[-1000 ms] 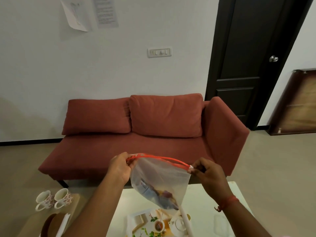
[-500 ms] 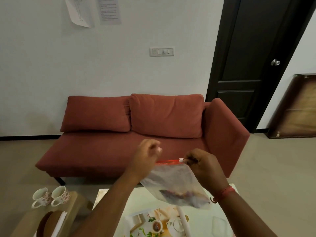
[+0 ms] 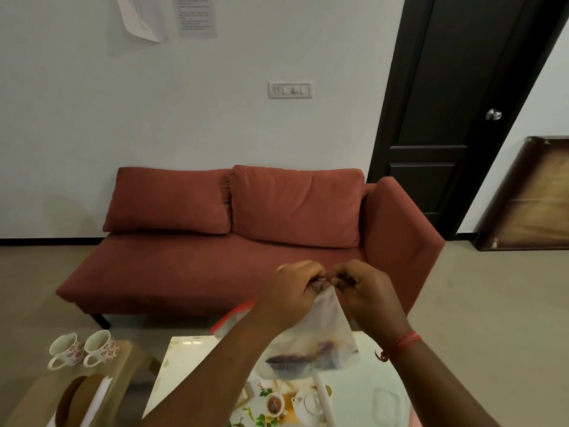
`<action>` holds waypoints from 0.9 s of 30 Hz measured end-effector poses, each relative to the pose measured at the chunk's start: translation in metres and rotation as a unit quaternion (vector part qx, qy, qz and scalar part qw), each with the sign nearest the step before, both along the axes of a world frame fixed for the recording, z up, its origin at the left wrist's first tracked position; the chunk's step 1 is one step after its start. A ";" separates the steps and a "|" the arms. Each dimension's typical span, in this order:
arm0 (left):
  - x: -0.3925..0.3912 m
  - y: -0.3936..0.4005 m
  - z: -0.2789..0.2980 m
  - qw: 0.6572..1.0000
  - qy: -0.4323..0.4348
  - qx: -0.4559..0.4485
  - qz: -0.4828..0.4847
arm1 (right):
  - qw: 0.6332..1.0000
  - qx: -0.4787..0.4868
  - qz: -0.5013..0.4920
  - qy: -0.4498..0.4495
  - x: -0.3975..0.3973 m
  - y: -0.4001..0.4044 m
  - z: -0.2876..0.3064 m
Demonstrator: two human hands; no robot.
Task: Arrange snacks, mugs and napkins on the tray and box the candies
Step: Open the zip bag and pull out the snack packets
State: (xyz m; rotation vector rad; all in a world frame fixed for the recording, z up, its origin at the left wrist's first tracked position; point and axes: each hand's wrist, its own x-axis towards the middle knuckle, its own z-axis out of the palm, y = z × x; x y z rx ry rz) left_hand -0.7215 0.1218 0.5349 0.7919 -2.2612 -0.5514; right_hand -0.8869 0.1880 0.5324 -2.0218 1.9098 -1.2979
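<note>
Gripping zip bag (image 3: 311, 343) top, left hand (image 3: 294, 292) and right hand (image 3: 366, 291) pinch it close together above white table (image 3: 191, 359). Candies, likely, sag at bottom. Keep pinches firm, part seal evenly, hold mouth upward; mugs (image 3: 83, 349) wait left.

White wall (image 3: 92, 118) behind a rust-red sofa (image 3: 240, 257) with two back cushions, set on a pale beige floor (image 3: 492, 288). Switch plate (image 3: 290, 90) above the sofa; two paper sheets (image 3: 167, 16) pinned higher up (print too small to read). Dark door (image 3: 455, 118) with round metal knob at right; wooden panel (image 3: 529, 192) leaning against the wall beyond. Soft, even light.
</note>
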 end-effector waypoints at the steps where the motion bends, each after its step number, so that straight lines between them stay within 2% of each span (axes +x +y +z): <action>1: 0.001 -0.001 0.001 1.000 -0.004 -0.006 0.003 | 1.000 -0.002 -0.002 -0.006 0.000 0.000 0.000; 9: 0.037 -0.022 0.002 0.999 -0.004 -0.013 0.046 | 0.999 -0.021 -0.020 -0.031 -0.020 0.001 0.009; 19: 0.079 -0.031 -0.015 0.992 -0.036 0.033 0.115 | 0.998 -0.049 -0.045 -0.018 -0.041 0.000 0.024; 23: 0.090 -0.032 -0.023 0.984 -0.034 0.070 0.157 | 0.996 -0.051 -0.067 -0.012 -0.053 0.003 0.031; 27: 0.096 -0.030 -0.020 0.982 -0.045 0.118 0.139 | 0.996 -0.053 -0.073 -0.020 -0.057 0.004 0.032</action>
